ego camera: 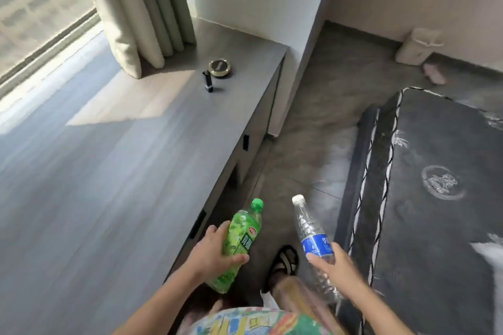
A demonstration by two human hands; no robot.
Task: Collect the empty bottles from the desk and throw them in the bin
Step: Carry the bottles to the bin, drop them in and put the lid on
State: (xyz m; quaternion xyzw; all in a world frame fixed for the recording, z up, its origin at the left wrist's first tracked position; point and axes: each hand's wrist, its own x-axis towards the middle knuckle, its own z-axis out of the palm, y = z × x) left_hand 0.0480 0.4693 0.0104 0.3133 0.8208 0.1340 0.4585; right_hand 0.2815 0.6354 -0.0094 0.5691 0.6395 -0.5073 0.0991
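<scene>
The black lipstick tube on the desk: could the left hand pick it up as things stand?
Probably not: the left hand is wrapped around the green bottle, and the lipstick tube stands far up the desk, beyond it.

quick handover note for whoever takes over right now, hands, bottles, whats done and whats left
Left hand: gripping the green bottle, cap on.
Right hand: gripping the clear bottle with the blue label, cap on.
Both bottles are off the desk, held over the floor between the desk and the mattress.
Still on the desk: a small black tube and a round compact, not bottles.
Done: collecting. Left: binning both; no bin is in view.
</scene>
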